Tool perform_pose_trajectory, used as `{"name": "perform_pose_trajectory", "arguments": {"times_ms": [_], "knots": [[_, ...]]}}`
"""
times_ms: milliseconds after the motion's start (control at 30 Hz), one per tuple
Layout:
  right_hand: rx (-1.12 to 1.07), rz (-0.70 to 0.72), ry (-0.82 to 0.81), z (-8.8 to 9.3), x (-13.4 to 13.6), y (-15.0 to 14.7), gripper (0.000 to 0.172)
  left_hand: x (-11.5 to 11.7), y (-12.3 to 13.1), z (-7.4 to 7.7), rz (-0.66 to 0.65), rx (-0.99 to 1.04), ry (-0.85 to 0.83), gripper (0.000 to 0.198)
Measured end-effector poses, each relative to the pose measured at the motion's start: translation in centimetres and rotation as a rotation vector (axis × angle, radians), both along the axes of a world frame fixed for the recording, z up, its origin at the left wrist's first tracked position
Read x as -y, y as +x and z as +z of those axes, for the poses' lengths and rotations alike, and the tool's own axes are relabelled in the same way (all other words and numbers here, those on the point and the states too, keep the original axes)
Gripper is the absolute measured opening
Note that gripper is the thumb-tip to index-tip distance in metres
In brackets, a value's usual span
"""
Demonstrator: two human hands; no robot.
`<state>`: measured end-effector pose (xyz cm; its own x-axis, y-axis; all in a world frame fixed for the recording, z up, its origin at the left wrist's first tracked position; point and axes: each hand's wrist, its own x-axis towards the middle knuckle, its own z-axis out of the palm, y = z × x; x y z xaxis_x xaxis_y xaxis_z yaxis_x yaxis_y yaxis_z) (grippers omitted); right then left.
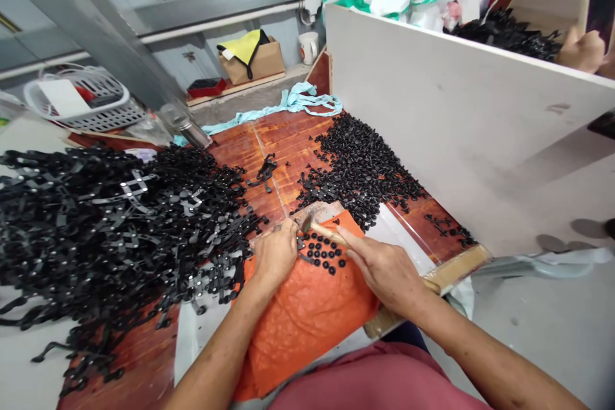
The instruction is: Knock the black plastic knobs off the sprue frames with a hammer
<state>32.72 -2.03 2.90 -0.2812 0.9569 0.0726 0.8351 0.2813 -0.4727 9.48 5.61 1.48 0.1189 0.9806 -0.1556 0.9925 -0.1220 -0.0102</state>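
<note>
My right hand (pixel 384 266) is wrapped round the wooden handle of a small hammer (pixel 330 233). The hammer's head rests close to my left hand (pixel 278 246), over a stone-like block (pixel 321 210). My left fingers are pinched together at the block's edge, and what they hold is hidden. Small black round caps (pixel 325 251) lie in loose rows on an orange cloth (pixel 307 314) between my hands. Left of my hands rises a large heap of black jointed strips (pixel 120 218) with shiny rivets. Beyond the block spreads a pile of small black studs (pixel 360 166).
A pale partition board (pixel 461 102) borders the right side; behind it a person's hand (pixel 581 51) holds a phone. Along the back are a white basket (pixel 91 102), a metal cup (pixel 189 128), a cardboard box (pixel 259 61), a mug (pixel 309 47) and light-blue cloth strips (pixel 298 101).
</note>
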Motion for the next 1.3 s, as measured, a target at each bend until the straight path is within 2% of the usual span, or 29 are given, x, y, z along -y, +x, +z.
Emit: {"name": "perform_pose_trajectory", "arguments": {"times_ms": [67, 167, 333, 433, 667, 767, 900, 933, 1000, 1167, 1300], "knots": [[-0.010, -0.021, 0.023, 0.0, 0.0, 0.1, 0.050, -0.1, 0.1, 0.3, 0.010, -0.011, -0.015, 0.036], [0.099, 0.018, -0.006, 0.2, -0.2, 0.2, 0.053, -0.2, 0.1, 0.5, 0.002, -0.010, -0.032, 0.035], [0.121, 0.006, 0.044, 0.4, -0.3, 0.1, 0.054, -0.2, 0.0, 0.5, -0.003, -0.023, -0.019, 0.034], [0.214, 0.048, 0.011, 0.1, -0.3, -0.1, 0.058, -0.1, 0.0, 0.4, 0.005, -0.025, -0.024, 0.035], [0.222, 0.040, -0.014, -0.2, -0.7, -0.5, 0.052, 0.2, 0.1, 0.0, 0.008, -0.009, -0.004, 0.038], [0.095, -0.004, -0.023, 0.4, -0.8, -0.1, 0.050, 0.3, -0.8, 0.7, 0.043, 0.216, -0.038, 0.044], [-0.157, -0.115, -0.059, 1.0, -0.3, 1.6, 0.052, 1.2, -3.1, 2.5, -0.041, 0.818, -0.127, 0.043], [-0.191, -0.129, -0.080, 0.8, 0.0, 2.1, 0.052, 1.7, -3.6, 2.8, -0.069, 0.896, -0.143, 0.043], [-0.234, -0.137, -0.127, 0.1, 0.7, 3.0, 0.051, 2.7, -4.2, 3.0, -0.074, 0.921, -0.143, 0.039], [-0.255, -0.188, -0.222, -2.5, 3.3, 4.2, 0.047, 5.0, -3.4, 1.3, 0.008, 0.765, -0.049, 0.031], [-0.256, -0.240, -0.225, -3.5, 4.8, 4.8, 0.047, 5.7, -2.5, -0.1, 0.089, 0.702, -0.029, 0.029]]}}
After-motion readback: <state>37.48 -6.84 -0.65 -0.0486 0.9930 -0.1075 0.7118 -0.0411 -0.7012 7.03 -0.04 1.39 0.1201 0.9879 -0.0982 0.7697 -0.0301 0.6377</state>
